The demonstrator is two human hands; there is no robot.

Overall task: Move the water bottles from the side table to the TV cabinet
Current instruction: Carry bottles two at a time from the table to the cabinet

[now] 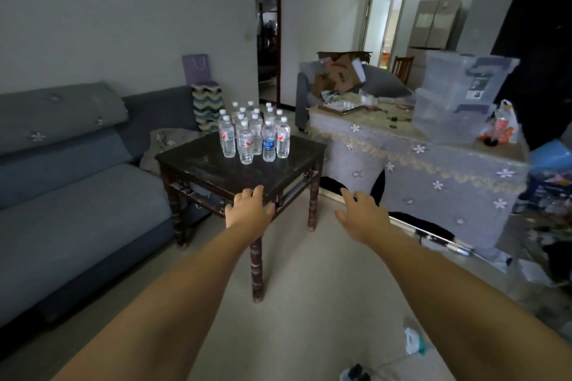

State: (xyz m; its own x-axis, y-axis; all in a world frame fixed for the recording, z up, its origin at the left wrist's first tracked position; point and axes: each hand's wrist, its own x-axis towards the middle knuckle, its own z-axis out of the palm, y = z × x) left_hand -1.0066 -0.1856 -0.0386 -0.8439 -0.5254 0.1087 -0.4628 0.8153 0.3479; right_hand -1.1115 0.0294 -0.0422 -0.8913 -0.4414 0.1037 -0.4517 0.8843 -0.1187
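Our arms reach forward; left hand [250, 210] and right hand [362, 213] both empty, fingers [258, 192] loosely spread, held in front of the table's [198, 161] near corner. Bottles [253, 133] stand upright, clustered at table's far side. Sofa [77, 182] left, covered table [411, 158] right.

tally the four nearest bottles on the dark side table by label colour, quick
red-label bottles: 3
blue-label bottle: 1
total: 4
The bottles crowded behind them overlap too much to sort by label.
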